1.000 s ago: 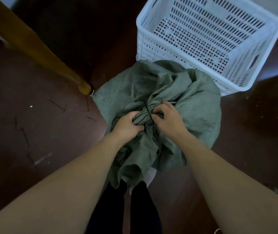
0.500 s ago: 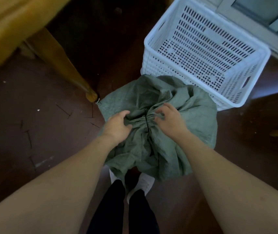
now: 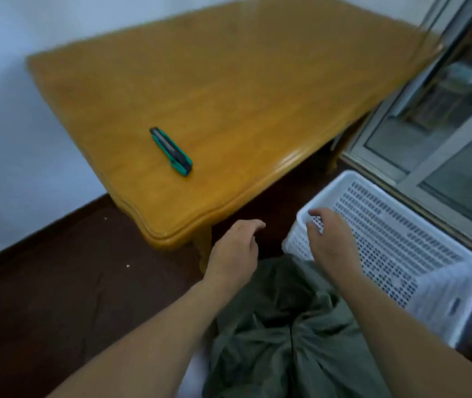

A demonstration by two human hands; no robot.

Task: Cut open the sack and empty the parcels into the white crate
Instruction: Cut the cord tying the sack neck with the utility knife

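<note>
A grey-green woven sack (image 3: pixel 283 337) stands on the floor at the bottom of the view, its neck bunched and tied shut. The white perforated crate (image 3: pixel 418 254) stands just behind it on the right, with nothing inside. My left hand (image 3: pixel 234 251) hovers above the sack with fingers apart, holding nothing. My right hand (image 3: pixel 331 239) is raised in front of the crate's near corner, fingers loosely curled and empty. A green and black utility knife (image 3: pixel 170 151) lies on the wooden table (image 3: pixel 229 90), well beyond my left hand.
The table fills the upper middle, its rounded corner and a leg (image 3: pixel 204 248) close to my left hand. A white wall is at the left. A glass sliding door (image 3: pixel 435 124) runs along the right behind the crate. The floor (image 3: pixel 65 282) is dark brown.
Both hands have let go of the sack's tied neck and risen. My view has swung up from the floor to the tabletop, bringing the knife into sight.
</note>
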